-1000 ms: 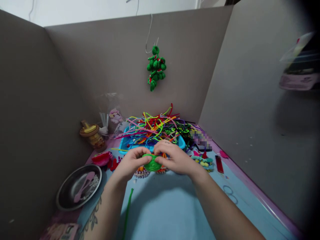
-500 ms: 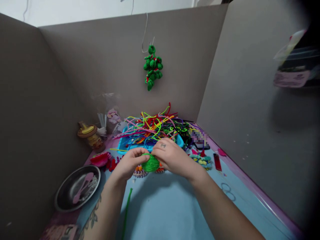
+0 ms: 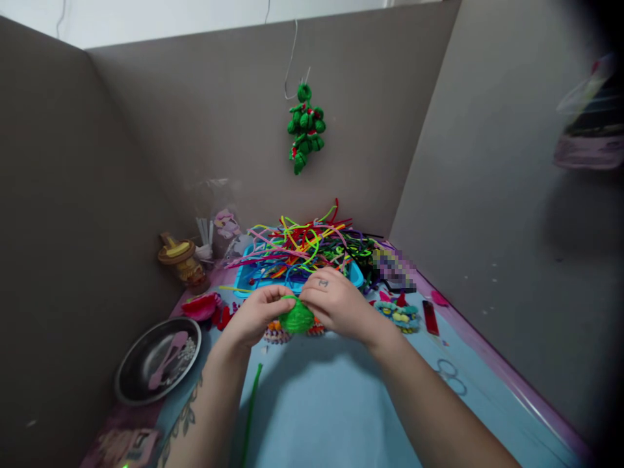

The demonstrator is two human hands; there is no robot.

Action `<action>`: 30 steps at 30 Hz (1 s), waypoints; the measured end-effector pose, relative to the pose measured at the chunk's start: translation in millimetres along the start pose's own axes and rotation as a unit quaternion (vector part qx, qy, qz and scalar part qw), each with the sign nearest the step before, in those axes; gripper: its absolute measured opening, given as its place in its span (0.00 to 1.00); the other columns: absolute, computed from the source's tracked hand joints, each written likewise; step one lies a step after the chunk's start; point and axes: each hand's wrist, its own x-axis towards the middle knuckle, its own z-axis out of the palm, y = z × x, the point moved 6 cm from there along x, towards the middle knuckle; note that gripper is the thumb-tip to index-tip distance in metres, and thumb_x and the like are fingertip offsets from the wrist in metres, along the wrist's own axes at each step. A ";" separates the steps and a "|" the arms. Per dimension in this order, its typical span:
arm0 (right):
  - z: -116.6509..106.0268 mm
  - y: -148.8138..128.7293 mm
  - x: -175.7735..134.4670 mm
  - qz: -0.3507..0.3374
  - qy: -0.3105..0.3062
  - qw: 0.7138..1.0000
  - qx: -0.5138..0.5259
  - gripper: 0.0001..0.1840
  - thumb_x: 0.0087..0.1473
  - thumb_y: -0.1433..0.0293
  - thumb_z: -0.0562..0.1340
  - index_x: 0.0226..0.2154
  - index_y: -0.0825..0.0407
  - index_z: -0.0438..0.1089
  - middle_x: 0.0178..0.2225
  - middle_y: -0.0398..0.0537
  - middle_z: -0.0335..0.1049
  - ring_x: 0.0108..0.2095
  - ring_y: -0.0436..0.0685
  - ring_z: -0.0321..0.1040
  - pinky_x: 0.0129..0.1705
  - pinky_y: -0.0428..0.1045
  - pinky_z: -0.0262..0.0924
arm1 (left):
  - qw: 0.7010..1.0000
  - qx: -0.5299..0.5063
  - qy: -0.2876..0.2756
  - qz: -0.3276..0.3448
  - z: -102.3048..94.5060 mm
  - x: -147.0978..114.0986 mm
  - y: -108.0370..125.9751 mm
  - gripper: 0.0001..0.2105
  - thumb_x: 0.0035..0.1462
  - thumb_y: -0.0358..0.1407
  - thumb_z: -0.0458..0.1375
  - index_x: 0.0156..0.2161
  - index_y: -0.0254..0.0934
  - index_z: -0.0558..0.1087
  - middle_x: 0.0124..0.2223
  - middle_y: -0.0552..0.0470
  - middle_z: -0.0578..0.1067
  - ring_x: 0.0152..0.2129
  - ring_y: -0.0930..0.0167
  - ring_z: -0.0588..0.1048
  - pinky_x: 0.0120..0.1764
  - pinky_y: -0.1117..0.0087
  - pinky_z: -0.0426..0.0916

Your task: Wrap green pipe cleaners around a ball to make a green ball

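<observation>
Between my two hands is a bright green fuzzy piece (image 3: 297, 316), rounded and apparently shaped from pipe cleaner. My left hand (image 3: 263, 312) pinches its upper left edge between thumb and fingers. My right hand (image 3: 336, 302) grips the upper right side, fingers bent over it; the fingertips are partly hidden. A loose green pipe cleaner (image 3: 252, 409) lies on the blue table cover (image 3: 331, 403) beside my left forearm. Behind my hands, a blue tray (image 3: 244, 281) holds a heap of many-coloured pipe cleaners (image 3: 307, 244).
At left stand a metal bowl (image 3: 129, 377) with a pink scoop (image 3: 168, 361) and white beads, and a lidded cup (image 3: 184, 263). Scissors (image 3: 451, 377) and a red object (image 3: 430, 317) lie right. A green ornament (image 3: 305, 130) hangs on the grey partition (image 3: 205, 110).
The whole view has shifted slightly, with things appearing a little farther right. Both hands keep hold of the green piece, with hardly any change in their grip.
</observation>
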 end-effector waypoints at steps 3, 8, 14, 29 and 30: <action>1.5 3.8 -1.1 0.020 0.013 0.999 0.038 0.08 0.55 0.76 0.56 0.30 0.52 0.70 0.32 0.50 0.72 0.37 0.57 0.63 0.42 0.52 0.54 | 0.998 0.059 0.011 0.030 2.4 -2.7 6.2 0.13 0.44 0.40 0.66 0.30 0.32 0.70 0.23 0.57 0.69 0.19 0.79 0.65 0.24 0.77 0.58; 5.1 11.2 -0.3 0.076 0.039 0.987 0.139 0.09 0.53 0.77 0.55 0.26 0.53 0.69 0.28 0.49 0.70 0.33 0.55 0.65 0.40 0.51 0.57 | 0.986 0.155 0.029 0.063 6.7 -10.7 19.5 0.11 0.46 0.40 0.63 0.30 0.33 0.71 0.24 0.57 0.69 0.20 0.77 0.65 0.25 0.76 0.59; 13.4 22.0 0.0 0.201 0.008 0.929 0.310 0.09 0.53 0.72 0.57 0.25 0.53 0.70 0.29 0.47 0.73 0.32 0.54 0.68 0.37 0.48 0.60 | 0.976 0.199 0.029 0.088 1.9 -14.9 26.7 0.09 0.48 0.39 0.61 0.31 0.34 0.72 0.27 0.54 0.72 0.24 0.74 0.68 0.28 0.75 0.62; 28.2 29.2 -7.3 0.289 0.024 0.801 0.524 0.10 0.44 0.66 0.64 0.19 0.54 0.66 0.33 0.47 0.64 0.33 0.53 0.63 0.35 0.47 0.58 | 0.783 0.524 0.011 0.336 33.2 -37.5 51.9 0.06 0.58 0.32 0.53 0.35 0.41 0.73 0.33 0.50 0.76 0.34 0.68 0.70 0.49 0.63 0.57; 25.9 30.0 -7.7 0.297 0.031 0.814 0.498 0.10 0.44 0.68 0.64 0.19 0.54 0.66 0.38 0.49 0.63 0.38 0.55 0.63 0.39 0.49 0.58 | 0.770 0.537 0.008 0.344 34.4 -37.5 51.1 0.07 0.59 0.31 0.52 0.36 0.41 0.73 0.33 0.51 0.76 0.34 0.68 0.70 0.51 0.62 0.56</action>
